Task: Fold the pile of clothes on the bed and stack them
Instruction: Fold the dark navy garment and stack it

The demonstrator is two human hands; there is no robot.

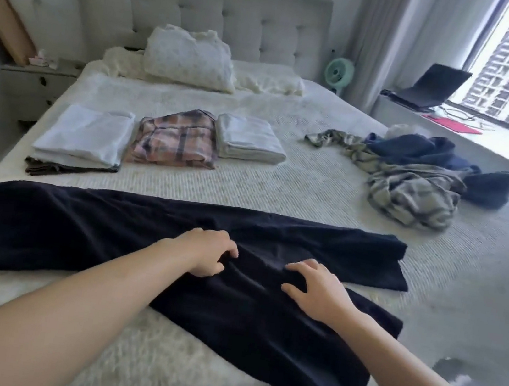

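My hands (pixel 211 252) (pixel 315 288) on towel (pixel 75 232); folded stacks (pixel 168 140) behind, unfolded pile (pixel 414 177) right (all on bed (pixel 280 190)).

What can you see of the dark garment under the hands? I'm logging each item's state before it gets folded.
The dark garment is navy-black, of thick soft-looking cloth, and looks like trousers. It lies spread across the near part of the bed, not yet folded, with one leg running right and another hanging over the near edge. A pale tag shows at its left end. The left hand pinches a crease at its middle; the right hand rests on it with fingers spread.
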